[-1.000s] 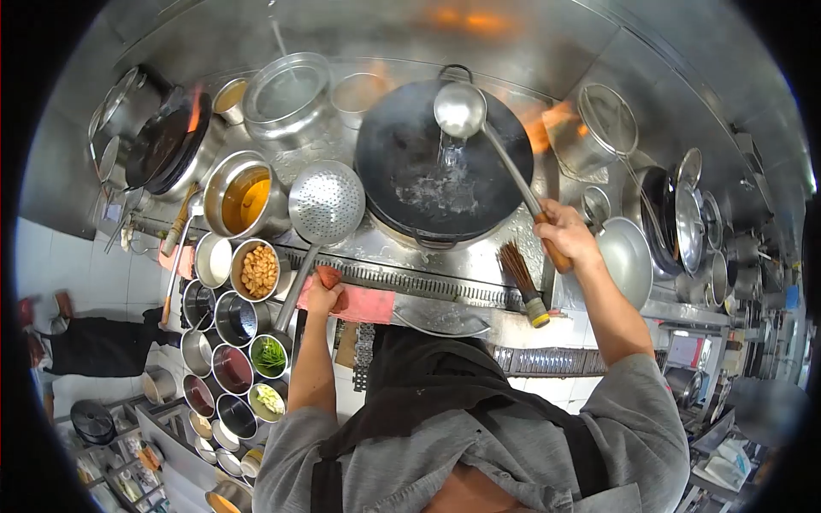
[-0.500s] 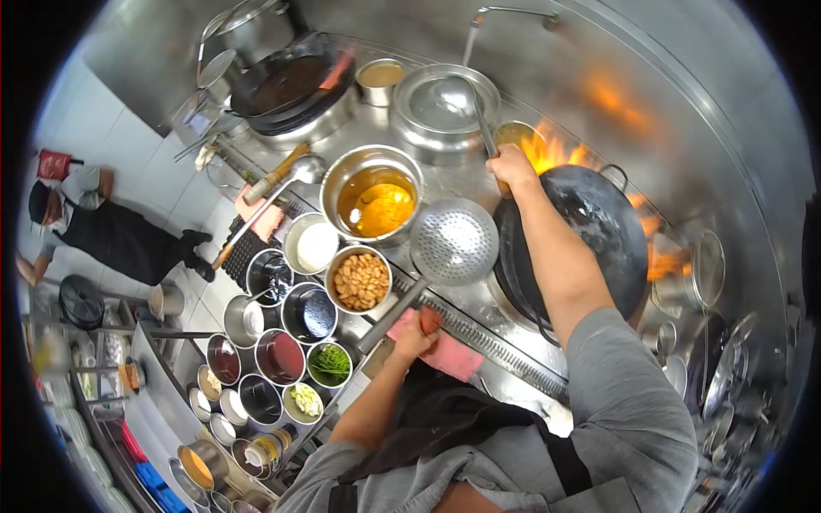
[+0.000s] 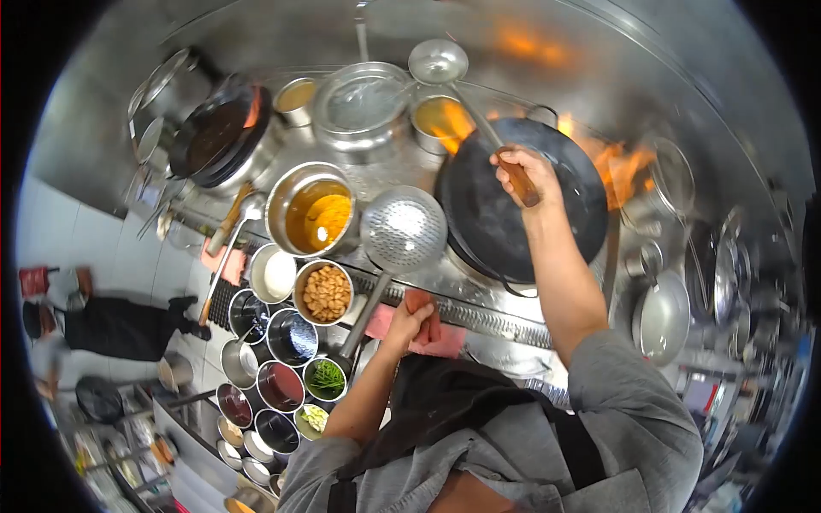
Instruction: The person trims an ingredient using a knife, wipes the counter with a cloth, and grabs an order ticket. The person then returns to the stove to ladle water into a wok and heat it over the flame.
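Observation:
My right hand (image 3: 532, 175) is closed around the wooden handle of a long ladle (image 3: 438, 63), its metal bowl raised beyond the wok. Below that hand the black wok (image 3: 513, 227) sits on the burner, with orange flames (image 3: 614, 175) along its far and right edges. My left hand (image 3: 405, 328) is closed on a folded reddish cloth (image 3: 425, 315), close to my apron. Under it a pink cloth (image 3: 440, 340) lies on the stove's front edge. A perforated skimmer (image 3: 404, 229) rests between the wok and the metal pot of yellow oil (image 3: 282, 201).
Left of the skimmer stand a pot of brown nuts or beans (image 3: 327, 292), a white-filled pot (image 3: 278, 275), chopped greens (image 3: 326, 378) and several sauce pots. Stacked dark woks (image 3: 214, 141) are at back left. Another person (image 3: 120, 329) is on the floor side at far left.
My right hand has lifted the ladle from over the round water-filled vessel and brought it above the wok. My left hand keeps hold of the cloth. The whole view has shifted.

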`<move>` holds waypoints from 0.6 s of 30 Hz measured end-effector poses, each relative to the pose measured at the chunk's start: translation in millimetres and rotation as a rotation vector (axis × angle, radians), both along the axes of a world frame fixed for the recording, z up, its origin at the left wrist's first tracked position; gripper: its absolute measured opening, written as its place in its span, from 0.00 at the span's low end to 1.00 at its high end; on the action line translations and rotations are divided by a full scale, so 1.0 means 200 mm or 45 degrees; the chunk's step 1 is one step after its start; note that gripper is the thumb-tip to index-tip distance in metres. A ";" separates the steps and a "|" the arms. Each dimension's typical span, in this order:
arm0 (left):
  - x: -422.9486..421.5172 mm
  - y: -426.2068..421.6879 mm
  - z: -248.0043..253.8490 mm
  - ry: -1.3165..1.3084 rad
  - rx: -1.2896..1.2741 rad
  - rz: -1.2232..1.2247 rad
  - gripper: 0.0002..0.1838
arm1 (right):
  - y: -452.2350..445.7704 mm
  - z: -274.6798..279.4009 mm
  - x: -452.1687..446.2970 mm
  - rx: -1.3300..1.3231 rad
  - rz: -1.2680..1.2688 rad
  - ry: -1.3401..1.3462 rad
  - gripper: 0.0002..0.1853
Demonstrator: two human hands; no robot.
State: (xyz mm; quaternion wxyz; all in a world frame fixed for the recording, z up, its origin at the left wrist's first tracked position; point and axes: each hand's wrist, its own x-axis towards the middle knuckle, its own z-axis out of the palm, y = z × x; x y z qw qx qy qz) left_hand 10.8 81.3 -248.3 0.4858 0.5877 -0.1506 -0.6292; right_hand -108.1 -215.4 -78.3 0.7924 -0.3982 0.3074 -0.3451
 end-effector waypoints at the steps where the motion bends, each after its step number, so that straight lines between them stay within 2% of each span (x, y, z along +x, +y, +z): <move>1: -0.06 -0.05 0.03 0.003 0.009 -0.042 0.23 | 0.03 0.04 -0.14 -0.050 -0.037 0.047 0.18; 4: -0.29 -0.24 0.11 -0.045 0.038 -0.111 0.25 | 0.08 0.10 -0.54 -0.228 -0.117 0.265 0.28; 7: -0.51 -0.42 0.16 -0.145 0.099 -0.034 0.28 | 0.10 0.13 -0.88 -0.451 -0.138 0.712 0.30; 8: -0.55 -0.47 0.16 0.020 0.083 -0.096 0.28 | 0.09 0.10 -0.99 -0.443 -0.167 0.714 0.30; 9: -0.60 -0.52 0.19 0.184 0.071 -0.161 0.28 | 0.07 0.07 -1.11 -0.577 -0.139 0.867 0.32; 10: -0.66 -0.55 0.22 0.105 0.152 -0.124 0.27 | 0.07 0.02 -1.22 -0.703 -0.111 1.025 0.33; 11: -0.73 -0.58 0.27 -0.036 0.124 0.055 0.20 | 0.06 -0.04 -1.34 -1.065 -0.148 1.211 0.30; 13: -0.70 -0.68 -0.06 0.377 -0.172 0.109 0.14 | 0.25 0.04 -1.47 -1.021 -0.035 1.568 0.22; 14: -0.77 -0.64 0.13 0.279 -0.121 0.179 0.16 | 0.34 -0.02 -1.55 -1.053 -0.063 1.554 0.21; 15: -0.79 -0.65 0.10 0.204 -0.147 0.201 0.20 | 0.46 0.00 -1.60 -0.973 -0.002 1.638 0.21; 16: -0.79 -0.65 0.10 0.269 -0.125 0.196 0.24 | 0.60 0.03 -1.65 -0.929 -0.067 1.567 0.21; 18: -0.76 -0.65 0.01 0.121 -0.144 0.141 0.27 | 0.78 -0.19 -1.76 -1.113 -0.165 1.518 0.20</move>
